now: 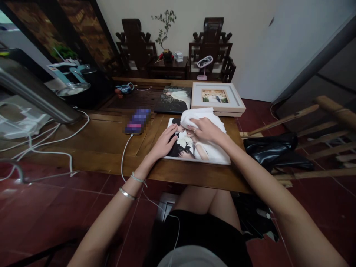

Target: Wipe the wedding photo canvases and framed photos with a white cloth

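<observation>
Near the worktop's [194,175] front edge, the left hand [164,144] lay open, empty, steadying the photo panel [189,146], while the right hand [206,129] gripped a bunched white cloth [189,116], probably best pressed lightly.

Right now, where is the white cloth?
In the head view, the white cloth is bunched under the person's right hand, over the upper right of the photo panel, nearest the pale-framed picture.
</observation>
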`<state>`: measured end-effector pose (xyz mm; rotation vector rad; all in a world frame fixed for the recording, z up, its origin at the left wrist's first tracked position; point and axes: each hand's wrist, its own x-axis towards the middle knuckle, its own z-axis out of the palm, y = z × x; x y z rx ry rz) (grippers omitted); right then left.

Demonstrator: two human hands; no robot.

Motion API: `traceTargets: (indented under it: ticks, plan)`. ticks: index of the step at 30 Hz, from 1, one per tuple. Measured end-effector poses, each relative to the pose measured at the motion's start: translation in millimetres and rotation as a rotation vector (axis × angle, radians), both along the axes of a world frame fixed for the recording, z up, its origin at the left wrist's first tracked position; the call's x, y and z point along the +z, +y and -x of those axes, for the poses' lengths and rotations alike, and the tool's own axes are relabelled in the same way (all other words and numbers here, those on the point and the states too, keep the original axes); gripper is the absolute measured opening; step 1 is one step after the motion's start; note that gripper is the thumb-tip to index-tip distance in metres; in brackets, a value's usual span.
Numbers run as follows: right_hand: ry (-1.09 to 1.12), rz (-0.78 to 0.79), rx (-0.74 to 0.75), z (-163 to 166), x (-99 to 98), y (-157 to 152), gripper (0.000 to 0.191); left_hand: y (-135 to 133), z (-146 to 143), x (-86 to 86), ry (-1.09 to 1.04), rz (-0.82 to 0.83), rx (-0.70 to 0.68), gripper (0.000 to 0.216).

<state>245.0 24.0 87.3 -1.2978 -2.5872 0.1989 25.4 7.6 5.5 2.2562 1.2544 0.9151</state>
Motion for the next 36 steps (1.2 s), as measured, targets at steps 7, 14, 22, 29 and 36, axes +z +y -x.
traceTargets:
  ticks: [7, 14, 22, 29, 36]
  plan:
    - [0.096, 0.045, -0.026, 1.4, 5.7, 23.1, 0.031, 0.6, 0.5, -1.1, -0.007, -0.007, 0.0, 0.049]
    - [-0.021, -0.017, 0.023, 8.0, -3.2, -32.0, 0.029, 1.3, 0.2, -1.6, -0.017, -0.003, -0.002, 0.049]
    - [-0.058, 0.056, 0.195, 7.7, -4.1, -126.2, 0.027, -1.2, -0.8, 3.0, -0.003, 0.012, 0.002, 0.051]
    - [-0.051, -0.004, 0.189, 10.8, -11.6, -101.7, 0.026, 0.5, 1.1, 1.2, -0.02, 0.024, -0.021, 0.049]
    - [-0.061, -0.04, -0.02, 9.4, -2.1, -25.7, 0.031, 1.5, 0.4, -1.5, -0.013, 0.005, -0.002, 0.049]
